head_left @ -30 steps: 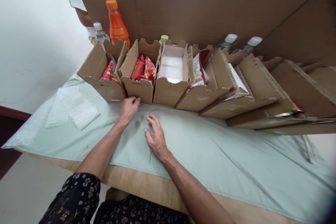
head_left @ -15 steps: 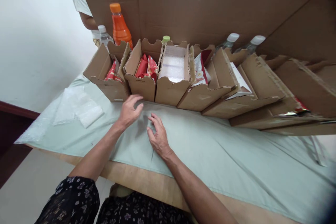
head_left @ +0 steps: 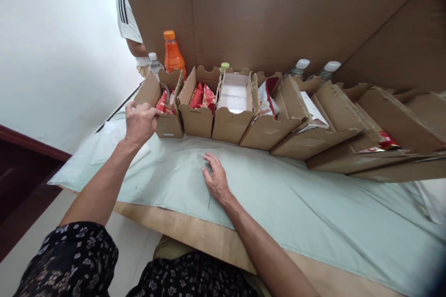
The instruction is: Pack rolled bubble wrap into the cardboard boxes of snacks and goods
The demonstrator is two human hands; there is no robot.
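Note:
My left hand is at the front left corner of the leftmost cardboard box, its fingers closed over the edge. Red packets show inside that box. Over the green cloth, my right hand is held with fingers apart and nothing in it. Beside the leftmost box stands a second box with red packets, then a third box holding clear bubble wrap.
More boxes lean to the right. Behind the row stand an orange bottle and several clear bottles, before a tall cardboard panel. Bubble wrap sheets lie at the left. A person's arm shows behind.
My left hand has moved left from the middle of the cloth and taken hold of the leftmost box's edge. My right hand has stayed over the cloth. The view has shifted slightly.

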